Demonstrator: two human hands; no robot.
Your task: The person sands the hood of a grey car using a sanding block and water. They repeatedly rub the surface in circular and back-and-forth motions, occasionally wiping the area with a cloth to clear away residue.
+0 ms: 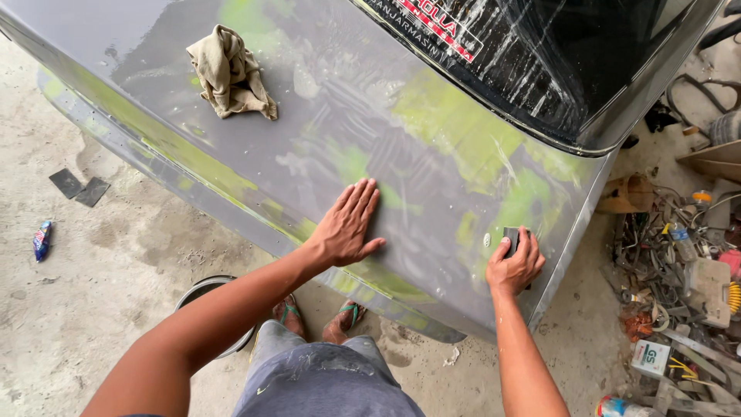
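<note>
Left hand (pixel 349 224) lies flat, fingers spread, on the grey car panel (pixel 324 131). Right hand (pixel 515 262) presses a dark sanding block (pixel 512 238) near the panel's corner. Beige rag (pixel 230 73) rests farther up.

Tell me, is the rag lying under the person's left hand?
No, the rag lies bunched up farther along the panel, apart from the left hand.

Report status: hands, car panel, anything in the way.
Left hand flat on grey car panel. Right hand grips dark sanding block near panel edge. Rag lies farther up, apart from both hands.
</note>
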